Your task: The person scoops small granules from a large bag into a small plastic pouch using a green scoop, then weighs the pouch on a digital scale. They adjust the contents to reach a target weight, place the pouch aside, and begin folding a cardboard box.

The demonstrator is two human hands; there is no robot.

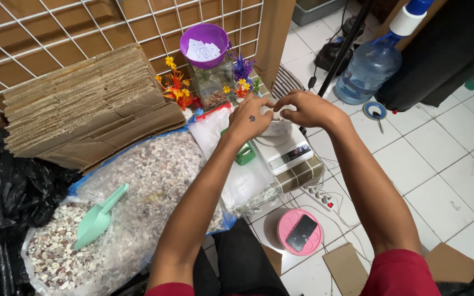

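Left hand: just above frame centre, fingers curled and pinching the near rim of the small clear bag; back of hand up.
Right hand: at 3 o'clock of the left hand, close beside it; fingers bent down onto the same bag's top edge, gripping it. Fingertips partly hidden, exact pinch not readable.
Small clear bag: held between both hands, resting on the white digital scale; contents pale, not identifiable.
White digital scale: directly under the hands, at 6 o'clock of the bag, standing on a checked low surface.
Green object: touching the scale's 9 o'clock side, under the left wrist; kind cannot be told.
Large open sack of pebbles: at 8 o'clock of the hands, filled with mixed pale and brownish stones.
Mint-green scoop: lying on the pebbles in the lower sack mouth, at 8 o'clock, well apart from both hands.
Cardboard stack: at 9 o'clock of the hands, leaning against the white wire grid.
Purple bowl: at 11 o'clock, holding white paper slips, above artificial flowers.
Pink round lid with phone: at 6 o'clock on the tiled floor.
Water jug: at 2 o'clock, standing on the floor.
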